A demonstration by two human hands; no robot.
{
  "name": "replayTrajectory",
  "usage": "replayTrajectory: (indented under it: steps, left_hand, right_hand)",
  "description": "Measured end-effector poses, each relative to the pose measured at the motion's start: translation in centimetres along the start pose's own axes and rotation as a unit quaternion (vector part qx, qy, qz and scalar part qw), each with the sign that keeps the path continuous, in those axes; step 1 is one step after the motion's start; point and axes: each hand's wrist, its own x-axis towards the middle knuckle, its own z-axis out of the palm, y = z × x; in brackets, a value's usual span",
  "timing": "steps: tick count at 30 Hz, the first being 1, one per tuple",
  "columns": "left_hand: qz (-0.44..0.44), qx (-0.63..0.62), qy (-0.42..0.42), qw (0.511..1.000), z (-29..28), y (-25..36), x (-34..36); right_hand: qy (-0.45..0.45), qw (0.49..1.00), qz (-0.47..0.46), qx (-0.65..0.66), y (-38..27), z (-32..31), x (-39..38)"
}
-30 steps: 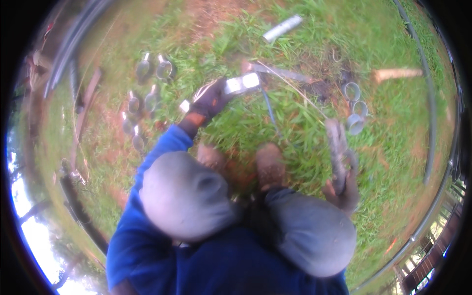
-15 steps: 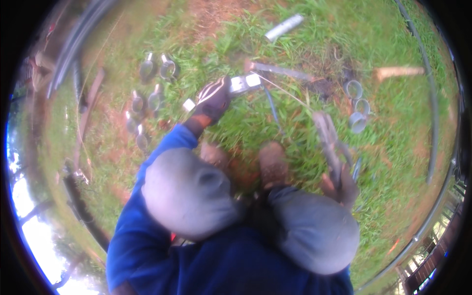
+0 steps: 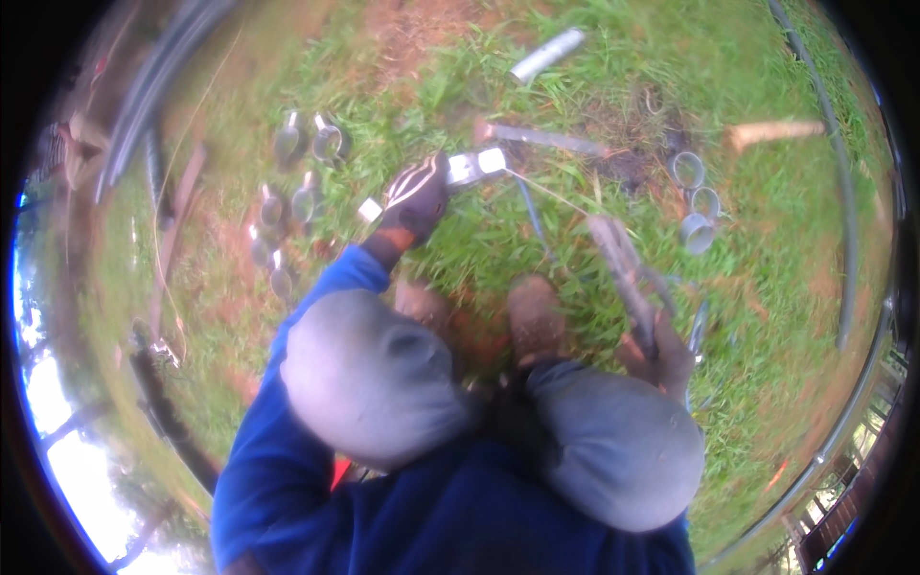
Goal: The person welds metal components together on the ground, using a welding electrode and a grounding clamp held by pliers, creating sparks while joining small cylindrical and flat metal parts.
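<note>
My left hand (image 3: 414,199), in a dark striped glove, is closed around a short silvery metal piece (image 3: 476,164) held above the grass. My right hand (image 3: 661,356), low on the right, grips a long grey-brown tool (image 3: 618,259) with a loop on its side. A thin pale rod (image 3: 551,194) runs from this tool's tip toward the silvery piece; whether they touch I cannot tell. Beyond them lies a dark flat bar (image 3: 546,136), and a blue strip (image 3: 533,218) lies below the piece. Both my boots (image 3: 537,316) show between my grey-clad knees.
Several metal ring fittings with tabs (image 3: 328,144) lie at the left; grey rings (image 3: 698,228) at the right. A silver pipe (image 3: 544,56) and a wooden piece (image 3: 774,132) lie farther off. Long dark pipes (image 3: 153,86) and planks (image 3: 177,240) line the left, a hose (image 3: 839,211) the right.
My right hand's tool has swung up and to the left, carrying the thin rod's near end with it. My left hand and the silvery piece have shifted only slightly.
</note>
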Motion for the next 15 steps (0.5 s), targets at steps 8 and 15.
replayTrajectory:
  steps: [8,15]
  left_hand:
    - [-0.006,0.007,-0.022,1.0,-0.1,-0.3,0.2]
    - [0.026,-0.016,0.018,0.999,-0.1,-0.4,0.2]
  right_hand:
    - [-0.009,0.988,0.11,0.112,-1.3,-0.2,-0.4]
    - [0.066,0.895,-0.32,-0.304,0.4,0.0,-0.6]
